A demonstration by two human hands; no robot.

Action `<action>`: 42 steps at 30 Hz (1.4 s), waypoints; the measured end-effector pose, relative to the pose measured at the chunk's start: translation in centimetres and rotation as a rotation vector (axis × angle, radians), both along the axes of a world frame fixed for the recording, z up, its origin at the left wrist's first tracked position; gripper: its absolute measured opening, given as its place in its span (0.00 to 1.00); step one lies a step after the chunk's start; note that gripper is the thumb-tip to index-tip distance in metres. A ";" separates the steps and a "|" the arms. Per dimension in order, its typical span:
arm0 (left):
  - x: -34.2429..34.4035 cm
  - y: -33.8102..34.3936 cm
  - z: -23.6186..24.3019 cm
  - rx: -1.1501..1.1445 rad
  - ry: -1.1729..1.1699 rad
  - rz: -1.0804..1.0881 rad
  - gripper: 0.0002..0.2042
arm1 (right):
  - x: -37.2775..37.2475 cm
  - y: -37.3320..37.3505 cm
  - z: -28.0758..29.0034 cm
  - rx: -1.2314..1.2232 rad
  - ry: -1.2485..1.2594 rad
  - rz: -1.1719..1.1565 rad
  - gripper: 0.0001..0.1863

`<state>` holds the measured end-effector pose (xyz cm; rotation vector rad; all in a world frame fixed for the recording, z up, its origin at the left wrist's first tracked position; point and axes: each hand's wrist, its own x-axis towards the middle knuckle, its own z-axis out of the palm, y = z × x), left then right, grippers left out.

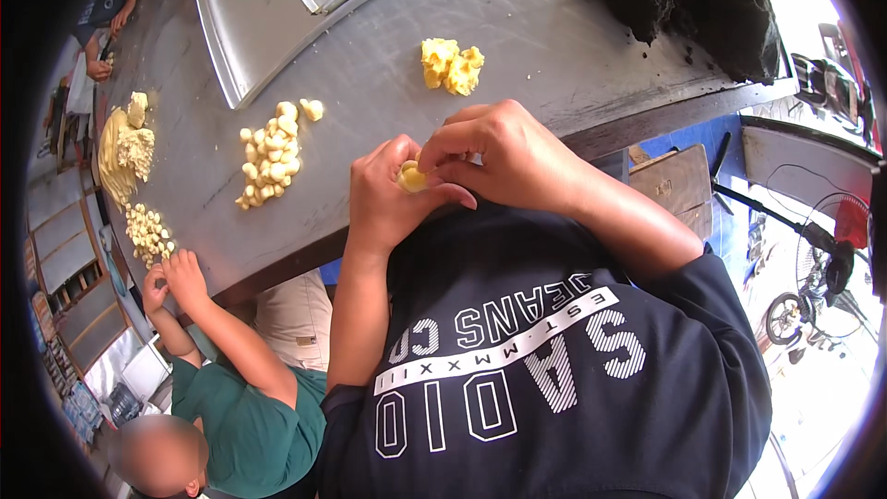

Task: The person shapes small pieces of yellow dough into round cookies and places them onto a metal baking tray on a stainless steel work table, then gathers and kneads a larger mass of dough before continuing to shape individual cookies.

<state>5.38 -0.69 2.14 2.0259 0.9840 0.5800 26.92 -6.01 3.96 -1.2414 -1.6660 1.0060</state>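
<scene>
Just in front of my chest, over the metal table's near edge, my left hand (393,189) cups a small piece of yellow dough (412,176) with curled fingers. My right hand (490,152) is pinched at that piece from the right, its fingertips partly hiding it. Beyond my hands on the table (554,102) lies a lump of crumbly yellow mixture (451,65). To the left is a pile of small pale dough balls (270,152).
A metal tray (236,28) and a dark mass (693,18) sit on the table. Farther left are pale dough (127,152) and small pieces (148,231). A co-worker in green (249,425) works at lower left; another person's arm (106,37) shows top left. A bicycle (790,314) stands right.
</scene>
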 end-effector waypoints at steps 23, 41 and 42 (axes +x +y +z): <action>-0.7 0.9 -2.9 0.121 -0.278 -0.161 0.19 | 4.4 5.0 -1.7 0.500 -0.709 -0.049 0.23; -2.6 1.0 -3.2 -0.519 -0.767 0.114 0.27 | 1.2 1.9 -4.3 0.397 -0.697 -0.106 0.22; -1.9 0.9 -1.6 -0.537 -0.777 0.104 0.26 | 2.2 2.8 -4.7 0.392 -0.645 -0.143 0.19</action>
